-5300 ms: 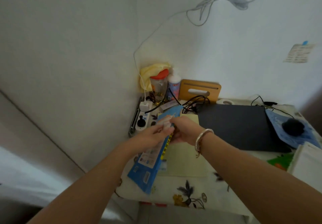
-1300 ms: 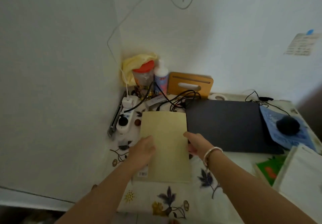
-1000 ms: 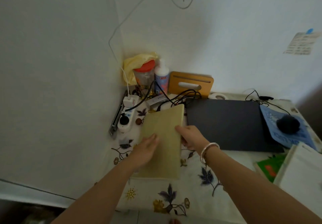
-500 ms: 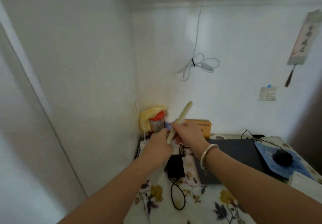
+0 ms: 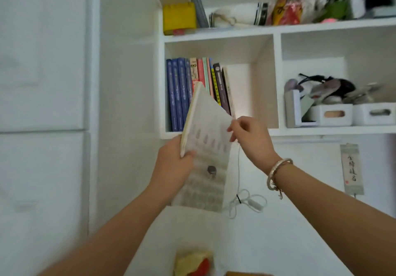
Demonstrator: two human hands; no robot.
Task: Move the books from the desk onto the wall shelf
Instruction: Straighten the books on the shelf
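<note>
I hold a thin pale book [image 5: 205,142] up in front of the white wall shelf [image 5: 218,133]. My left hand [image 5: 173,166] grips its lower spine edge, and my right hand [image 5: 250,134] pinches its right edge. The book tilts, with its top corner in front of the row of upright books [image 5: 192,91] in the shelf's left compartment. That row fills the compartment's left half; its right half [image 5: 252,95] stands open. The desk is out of view.
The right compartment holds white bins [image 5: 332,114] with clutter. The upper shelf carries a yellow box [image 5: 179,17] and assorted items. A white cable [image 5: 242,198] hangs on the wall below the shelf, and a small scroll [image 5: 351,168] hangs at right.
Both hands lifted the pale book off the desk, turned it upright and raised it to the shelf. My view swung up from the desk to the shelf.
</note>
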